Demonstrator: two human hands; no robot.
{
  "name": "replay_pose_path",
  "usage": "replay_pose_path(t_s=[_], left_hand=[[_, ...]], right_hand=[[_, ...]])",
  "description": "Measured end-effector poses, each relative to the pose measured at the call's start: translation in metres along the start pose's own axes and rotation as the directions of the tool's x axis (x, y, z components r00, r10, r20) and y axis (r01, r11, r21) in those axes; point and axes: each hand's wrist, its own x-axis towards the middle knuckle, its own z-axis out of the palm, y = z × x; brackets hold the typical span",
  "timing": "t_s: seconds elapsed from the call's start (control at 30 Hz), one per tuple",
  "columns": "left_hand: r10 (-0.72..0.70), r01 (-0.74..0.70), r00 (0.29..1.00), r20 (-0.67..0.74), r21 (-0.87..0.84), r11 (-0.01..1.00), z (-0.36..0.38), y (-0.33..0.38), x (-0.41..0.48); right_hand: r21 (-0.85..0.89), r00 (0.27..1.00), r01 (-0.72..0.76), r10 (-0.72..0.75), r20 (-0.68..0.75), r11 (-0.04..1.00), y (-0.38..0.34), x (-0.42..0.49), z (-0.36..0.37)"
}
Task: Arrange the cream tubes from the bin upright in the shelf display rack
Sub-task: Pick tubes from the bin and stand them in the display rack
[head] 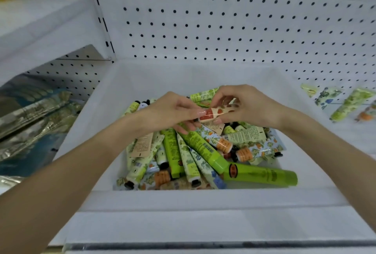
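Above the bin [203, 199]: a shared grip.
Both left hand [173, 111] and right hand [251, 104] pinch one red-spotted tube [210, 114] over heaped tubes [183, 158] (loose tubes [349, 107] at the shelf's [356, 139] right edge).

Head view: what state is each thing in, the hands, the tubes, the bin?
Left hand, pinches the red-and-cream tube.
Right hand, pinches the same tube's other end.
Red-and-cream tube, held level between both hands.
Pile of tubes, lying jumbled in the bin.
Bin, open, partly full.
Shelf tubes, lying slanted at right.
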Motion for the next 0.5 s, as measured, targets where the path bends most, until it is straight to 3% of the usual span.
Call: replay_pose_path(t_s=[0.13, 0.27, 0.4, 0.5], left_hand=[[0.015, -0.016, 0.999, -0.032, -0.026, 1.0, 0.001, -0.001, 0.002], [0.009, -0.012, 0.997, -0.071, -0.049, 0.999, 0.0, -0.002, 0.001], [-0.012, 0.009, 0.998, -0.055, -0.047, 0.999, 0.001, -0.002, -0.001], [-0.033, 0.033, 0.999, -0.015, -0.027, 0.999, 0.0, -0.003, 0.0]], right_hand=[[-0.006, 1.0, -0.006, 0.006, -0.01, 1.0, -0.002, 0.0, 0.001], [-0.02, 0.991, -0.134, 0.134, 0.029, 0.991, 0.004, -0.002, -0.01], [0.195, 0.96, -0.276, 0.259, 0.109, 0.941, 0.006, -0.006, -0.016], [0.324, 0.963, -0.269, 0.253, 0.091, 0.907, 0.002, -0.005, -0.014]])
